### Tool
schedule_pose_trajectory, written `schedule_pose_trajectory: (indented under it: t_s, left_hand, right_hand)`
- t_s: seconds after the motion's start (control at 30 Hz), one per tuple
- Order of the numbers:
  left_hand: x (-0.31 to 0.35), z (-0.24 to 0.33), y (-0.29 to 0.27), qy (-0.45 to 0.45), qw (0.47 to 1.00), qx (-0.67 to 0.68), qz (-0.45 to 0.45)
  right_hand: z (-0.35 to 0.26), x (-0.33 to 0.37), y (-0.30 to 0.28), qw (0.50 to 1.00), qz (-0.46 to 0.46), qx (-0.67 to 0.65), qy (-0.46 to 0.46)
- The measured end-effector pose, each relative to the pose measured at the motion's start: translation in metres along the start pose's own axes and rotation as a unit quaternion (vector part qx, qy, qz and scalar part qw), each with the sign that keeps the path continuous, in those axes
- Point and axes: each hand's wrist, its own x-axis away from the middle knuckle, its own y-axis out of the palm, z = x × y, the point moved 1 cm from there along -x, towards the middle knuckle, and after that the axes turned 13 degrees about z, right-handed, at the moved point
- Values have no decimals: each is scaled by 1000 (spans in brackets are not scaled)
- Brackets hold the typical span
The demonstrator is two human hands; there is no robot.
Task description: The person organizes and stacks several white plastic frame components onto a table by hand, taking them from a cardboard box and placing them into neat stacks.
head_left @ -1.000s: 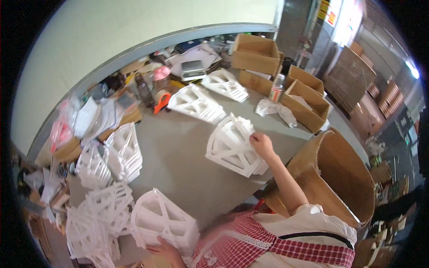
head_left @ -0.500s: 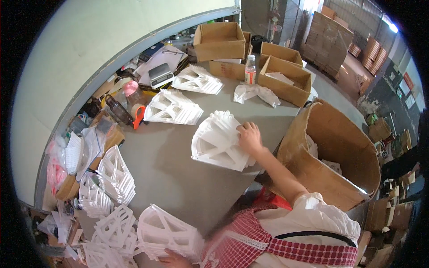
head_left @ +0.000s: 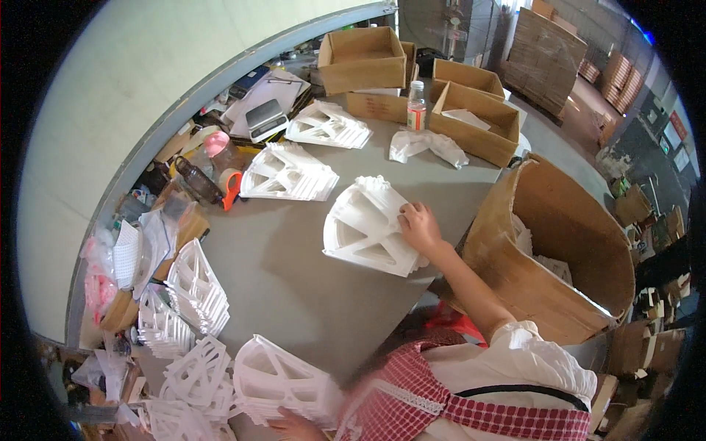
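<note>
My right hand [head_left: 421, 228] rests with fingers curled at the right edge of the centre stack [head_left: 368, 231], white fan-shaped panels piled on the grey surface [head_left: 276, 253]; whether it pinches them, I cannot tell. Toward me and left of the centre stack, my left hand [head_left: 296, 426] touches the lower side of a second stack [head_left: 283, 382], its grip equally unclear.

Just right of the centre stack stands a large open carton [head_left: 493, 231], pale wrapping-like material inside. Beyond the centre stack and to the right, a small open box [head_left: 478, 140] holds white paper, with another open box [head_left: 471, 73] behind it. A clear labelled bottle [head_left: 416, 110] stands on the near side of these. Straight beyond the centre stack, an open-topped box [head_left: 362, 76] shows its bare brown inside.

The surface's near edge slants close by the centre stack's lower right corner. Open room spreads left of the centre stack; a narrower bare strip lies between it and the large carton.
</note>
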Motion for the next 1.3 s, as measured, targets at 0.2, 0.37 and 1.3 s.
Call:
schedule_pose_trajectory:
  t_s: [0.2, 0.37, 1.3]
  left_hand:
    - [1, -11, -4, 31, 999, -23, -14]
    - [-26, 0, -27, -304, 828, 471, 13]
    - [-138, 77, -94, -132, 943, 304, -13]
  right_hand:
    - [-8, -26, -25, 955, -169, -96, 224]
    - [28, -26, -9, 939, -225, -86, 247]
    - [112, -153, 5, 951, -32, -69, 300]
